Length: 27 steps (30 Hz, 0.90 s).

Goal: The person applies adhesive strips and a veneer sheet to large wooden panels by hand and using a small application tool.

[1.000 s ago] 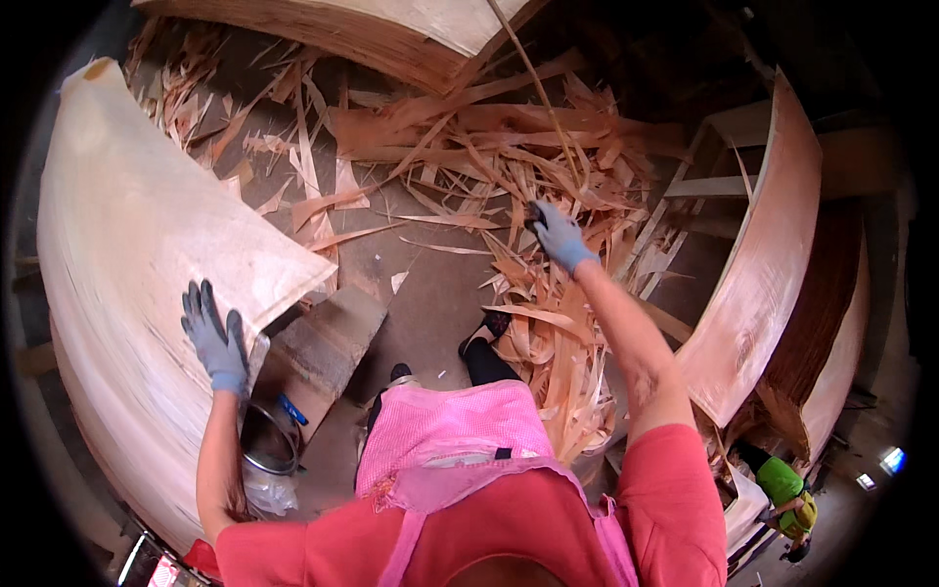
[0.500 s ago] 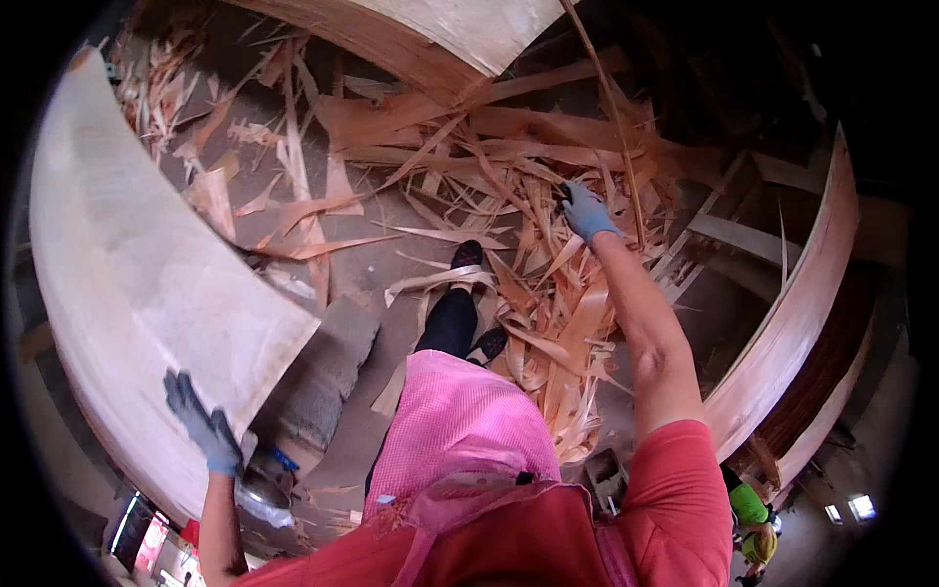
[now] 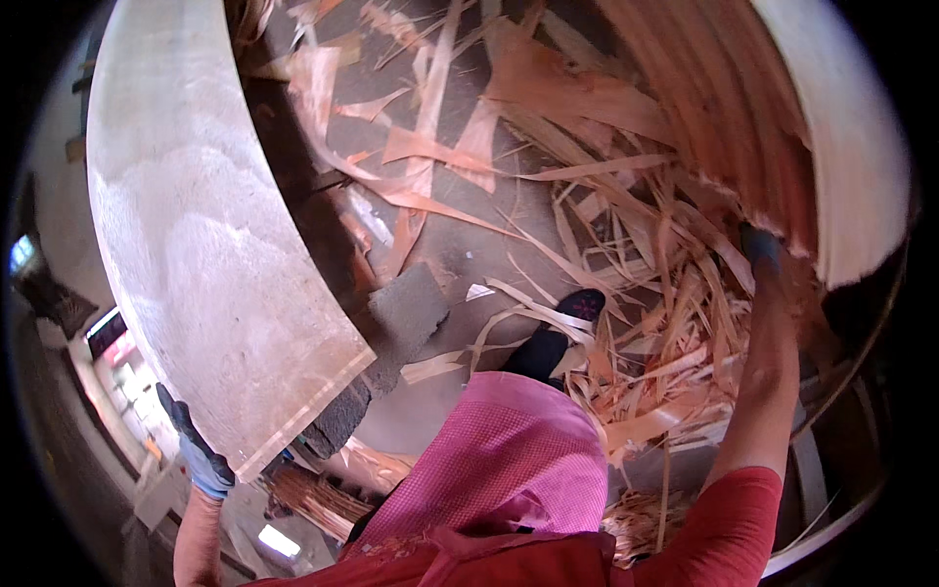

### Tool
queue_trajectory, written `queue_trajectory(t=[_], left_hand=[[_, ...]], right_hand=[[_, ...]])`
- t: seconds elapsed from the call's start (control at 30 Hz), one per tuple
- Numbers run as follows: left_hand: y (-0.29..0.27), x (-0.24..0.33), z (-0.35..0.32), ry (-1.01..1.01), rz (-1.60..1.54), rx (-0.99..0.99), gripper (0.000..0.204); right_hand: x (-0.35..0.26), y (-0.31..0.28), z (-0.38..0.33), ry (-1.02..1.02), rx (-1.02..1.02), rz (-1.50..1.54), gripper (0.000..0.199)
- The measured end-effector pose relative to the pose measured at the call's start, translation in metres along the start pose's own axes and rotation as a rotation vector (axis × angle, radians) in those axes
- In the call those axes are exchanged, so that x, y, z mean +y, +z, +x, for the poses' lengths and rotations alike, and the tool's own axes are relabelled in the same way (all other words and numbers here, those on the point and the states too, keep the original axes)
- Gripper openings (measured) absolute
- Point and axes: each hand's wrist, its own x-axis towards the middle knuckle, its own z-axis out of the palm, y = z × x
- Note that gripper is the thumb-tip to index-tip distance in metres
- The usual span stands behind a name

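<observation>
My left hand (image 3: 202, 452), in a grey-blue glove with dark fingers, rests against the near outer edge of a broad pale wood veneer sheet (image 3: 215, 235). Its fingers are stretched out along that edge. On the right, my bare forearm reaches up to a layered stack of reddish veneer (image 3: 724, 108) with a pale top face. My gloved right hand (image 3: 759, 245) is at the stack's ragged lower edge; its fingers are in shadow and hidden. Below it lies a heap of torn veneer strips (image 3: 675, 323).
A rough grey block (image 3: 406, 313) lies beside the pale sheet's near corner. More torn strips (image 3: 430, 147) litter the floor ahead. My dark shoe (image 3: 582, 305) stands among loose scraps. A thin curved rod (image 3: 861, 342) is at the far right.
The view has swung left, bringing the reddish stack to the upper right. My left hand has moved from the pale sheet's face to its edge; my right hand from the strips to the stack.
</observation>
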Motion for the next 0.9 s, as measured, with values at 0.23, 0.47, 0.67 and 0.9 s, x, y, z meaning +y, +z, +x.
queue_trajectory(t=[0.23, 0.47, 0.67, 0.9], left_hand=[[-0.009, 0.012, -0.001, -0.006, -0.025, 0.000, 0.088], [-0.008, 0.012, 0.006, 0.132, -0.011, 0.023, 0.082], [-0.004, 0.016, 0.017, 0.201, -0.034, 0.115, 0.080], [-0.011, 0.026, 0.012, 0.134, 0.046, 0.081, 0.079]], right_hand=[[-0.019, 0.026, -0.059, -0.046, 0.031, 0.072, 0.059], [-0.099, -0.064, -0.270, -0.487, 0.330, 0.154, 0.032], [-0.156, -0.119, -0.412, -0.502, 0.308, 0.456, 0.055], [-0.198, -0.115, -0.537, -0.507, 0.204, 0.688, 0.058]])
